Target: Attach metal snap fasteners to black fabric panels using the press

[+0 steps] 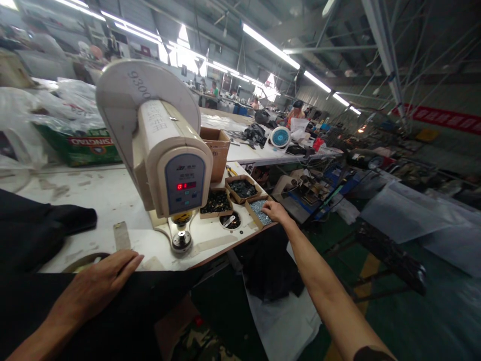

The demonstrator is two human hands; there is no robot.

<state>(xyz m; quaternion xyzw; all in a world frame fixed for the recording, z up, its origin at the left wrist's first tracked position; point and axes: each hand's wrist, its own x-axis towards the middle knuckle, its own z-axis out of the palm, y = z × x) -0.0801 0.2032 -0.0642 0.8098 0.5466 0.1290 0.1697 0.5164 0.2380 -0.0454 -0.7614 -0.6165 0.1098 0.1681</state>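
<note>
My left hand [107, 278] lies at the front table edge on a black cloth [161, 296], its fingers closed together over the cloth. My right hand [276, 211] reaches into a small cardboard box [256, 221] of tiny silvery metal pieces [259, 206]. Its fingers are drawn together, and the tips are among the pieces, so what they hold is hidden. Between the hands stands a cream fastener press [180, 160] with a red digital display. Below its head sits a round metal die [182, 241], with no cloth on it.
Beside the press are a box of dark shiny pieces [217, 203], a box of black pieces [242, 188] and a round table hole [230, 219] with pieces inside. A taller carton [216, 150] stands behind. Black fabric [33, 225] lies at left. A fan [280, 137] stands farther back.
</note>
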